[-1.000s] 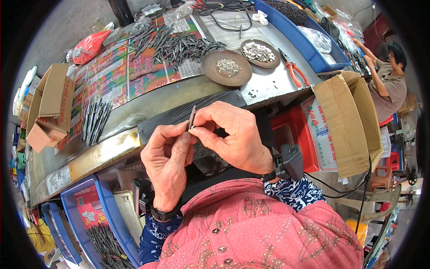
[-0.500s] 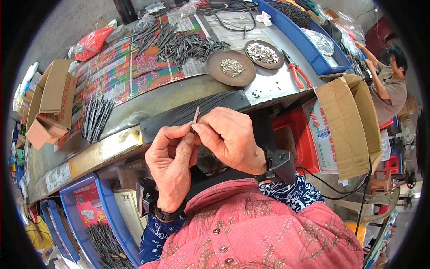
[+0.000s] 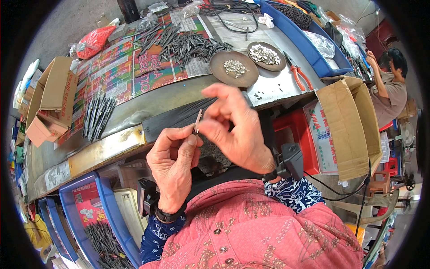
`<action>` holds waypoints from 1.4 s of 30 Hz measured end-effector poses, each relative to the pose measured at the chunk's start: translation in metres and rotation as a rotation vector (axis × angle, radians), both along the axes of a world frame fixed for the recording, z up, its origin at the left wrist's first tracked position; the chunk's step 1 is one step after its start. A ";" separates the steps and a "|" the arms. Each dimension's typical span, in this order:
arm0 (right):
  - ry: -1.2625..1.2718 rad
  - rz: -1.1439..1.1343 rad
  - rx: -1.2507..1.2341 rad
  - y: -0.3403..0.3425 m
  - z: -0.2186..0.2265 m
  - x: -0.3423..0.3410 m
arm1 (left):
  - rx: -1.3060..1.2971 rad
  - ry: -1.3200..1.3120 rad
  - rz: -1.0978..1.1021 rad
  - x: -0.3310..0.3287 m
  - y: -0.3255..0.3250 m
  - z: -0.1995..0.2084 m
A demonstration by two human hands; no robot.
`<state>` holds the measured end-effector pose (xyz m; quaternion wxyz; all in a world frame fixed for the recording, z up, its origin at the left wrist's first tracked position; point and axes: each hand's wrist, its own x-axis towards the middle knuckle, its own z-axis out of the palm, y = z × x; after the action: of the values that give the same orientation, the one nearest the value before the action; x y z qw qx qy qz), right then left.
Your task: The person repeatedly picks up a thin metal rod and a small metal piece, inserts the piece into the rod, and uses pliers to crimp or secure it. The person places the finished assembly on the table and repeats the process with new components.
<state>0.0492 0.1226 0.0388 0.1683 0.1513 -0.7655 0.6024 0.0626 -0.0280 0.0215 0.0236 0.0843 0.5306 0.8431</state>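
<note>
Between the thumb and forefinger of my left hand (image 3: 171, 163) is pinched a small thin strip (image 3: 199, 117), pale on its upper part; its lower end is hidden by the fingers. My right hand (image 3: 239, 130) is beside it, fingers apart and slightly blurred, the thumb close to the strip; whether they touch I cannot tell. Beyond my hands a brown dish (image 3: 217, 70) holds small metal pins (image 3: 235, 68). A second brown dish (image 3: 282, 64) behind it carries small silvery pieces (image 3: 263, 54).
Loose black parts (image 3: 188, 47) lie heaped on the printed sheet; several dark pen-like sticks (image 3: 97, 117) lie left. Orange-handled pliers (image 3: 299, 77) rest by a blue tray (image 3: 309, 42). Cardboard boxes (image 3: 56, 89) flank the bench; a blue bin (image 3: 67, 197) stands lower left. Another person (image 3: 389, 85) sits far right.
My right hand has opened from its pinch at the strip, its fingers spreading upward and away to the right. My left hand keeps its hold, almost in the same place.
</note>
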 end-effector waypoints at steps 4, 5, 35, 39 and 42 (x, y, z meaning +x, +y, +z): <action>0.028 -0.012 0.121 -0.005 -0.001 -0.002 | 0.014 0.010 -0.015 -0.001 0.000 -0.001; 0.031 -0.058 0.049 -0.003 0.000 -0.003 | -0.003 -0.011 -0.007 0.000 0.000 -0.001; 0.340 -0.189 0.263 -0.012 -0.014 -0.003 | 0.024 0.022 0.026 -0.001 0.008 -0.002; 0.277 -0.108 0.205 -0.009 -0.015 -0.005 | -0.027 0.038 0.036 -0.002 0.006 -0.001; 0.144 -0.036 0.079 -0.007 -0.015 -0.004 | -0.081 0.050 0.027 -0.003 0.002 0.000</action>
<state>0.0451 0.1158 0.0240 0.2276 0.1868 -0.7771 0.5563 0.0597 -0.0259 0.0215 0.0025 0.0972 0.5658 0.8188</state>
